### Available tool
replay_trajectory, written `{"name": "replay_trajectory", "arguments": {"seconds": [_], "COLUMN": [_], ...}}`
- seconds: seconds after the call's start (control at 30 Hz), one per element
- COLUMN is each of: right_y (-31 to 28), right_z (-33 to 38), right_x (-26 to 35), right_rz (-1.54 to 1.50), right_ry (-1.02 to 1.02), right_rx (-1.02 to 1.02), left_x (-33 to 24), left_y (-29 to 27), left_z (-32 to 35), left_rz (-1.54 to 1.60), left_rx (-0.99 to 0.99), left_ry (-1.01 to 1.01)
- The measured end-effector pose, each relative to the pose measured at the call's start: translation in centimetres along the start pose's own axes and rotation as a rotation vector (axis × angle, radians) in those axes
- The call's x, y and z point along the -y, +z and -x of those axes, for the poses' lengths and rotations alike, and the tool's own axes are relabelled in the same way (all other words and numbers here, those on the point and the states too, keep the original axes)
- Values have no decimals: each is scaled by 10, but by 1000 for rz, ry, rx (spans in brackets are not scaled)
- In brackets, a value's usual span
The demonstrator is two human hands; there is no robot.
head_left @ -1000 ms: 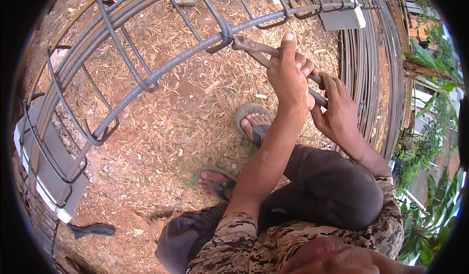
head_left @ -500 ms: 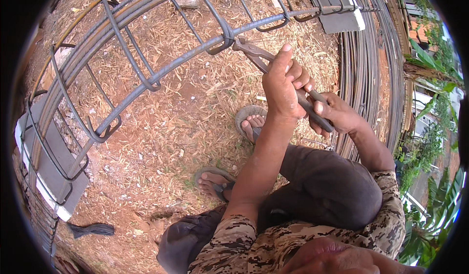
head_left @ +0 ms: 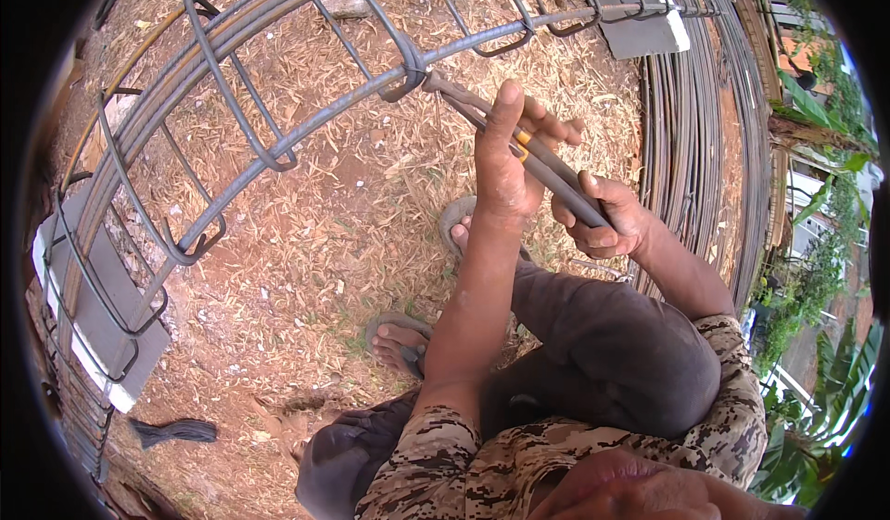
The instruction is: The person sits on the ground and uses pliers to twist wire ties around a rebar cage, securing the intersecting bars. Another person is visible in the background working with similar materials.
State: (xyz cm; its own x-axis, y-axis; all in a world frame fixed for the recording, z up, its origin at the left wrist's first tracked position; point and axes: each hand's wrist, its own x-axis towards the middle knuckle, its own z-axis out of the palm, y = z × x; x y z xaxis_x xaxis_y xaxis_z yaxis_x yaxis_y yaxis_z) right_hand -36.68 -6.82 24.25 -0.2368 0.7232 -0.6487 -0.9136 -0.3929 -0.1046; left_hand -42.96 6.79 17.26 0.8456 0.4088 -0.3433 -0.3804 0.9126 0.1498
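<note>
My right hand [head_left: 609, 220] is wrapped round the handle ends of long, dark pincers [head_left: 563, 184] with yellow marks on the handles. Their jaws reach a bent steel stirrup [head_left: 408, 64], where it hooks round a long ribbed steel bar [head_left: 357, 96]. Any wire between the jaws is too small to make out. Beside the middle of the handles, my left hand [head_left: 508, 154] is open, thumb up and fingers stretched out. The handles pass behind its palm; whether it touches them is unclear.
The curved rebar cage rests on grey blocks [head_left: 640, 33] at the far right and left [head_left: 107, 298]. Many long steel rods [head_left: 691, 168] lie stacked at the right. A bundle of dark wire [head_left: 174, 432] lies on the chip-strewn ground, near my sandalled feet [head_left: 400, 344].
The fingers of my left hand have uncurled from the pincers. The handles, crossed and spread before, now lie close together in my right hand. Hands and jaws appear slightly further left.
</note>
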Motion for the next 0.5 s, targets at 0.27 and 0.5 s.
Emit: {"name": "replay_trajectory", "arguments": {"seconds": [0.27,0.5], "right_y": [-20,-51], "right_z": [6,-24], "right_x": [-1,-33], "right_rz": [1416,-402], "right_ry": [-408,43], "right_rx": [-512,587], "left_x": [13,7], "left_y": [4,-27], "left_z": [5,4], "left_rz": [-369,-213], "left_rx": [-394,155], "left_ry": [202,53]}}
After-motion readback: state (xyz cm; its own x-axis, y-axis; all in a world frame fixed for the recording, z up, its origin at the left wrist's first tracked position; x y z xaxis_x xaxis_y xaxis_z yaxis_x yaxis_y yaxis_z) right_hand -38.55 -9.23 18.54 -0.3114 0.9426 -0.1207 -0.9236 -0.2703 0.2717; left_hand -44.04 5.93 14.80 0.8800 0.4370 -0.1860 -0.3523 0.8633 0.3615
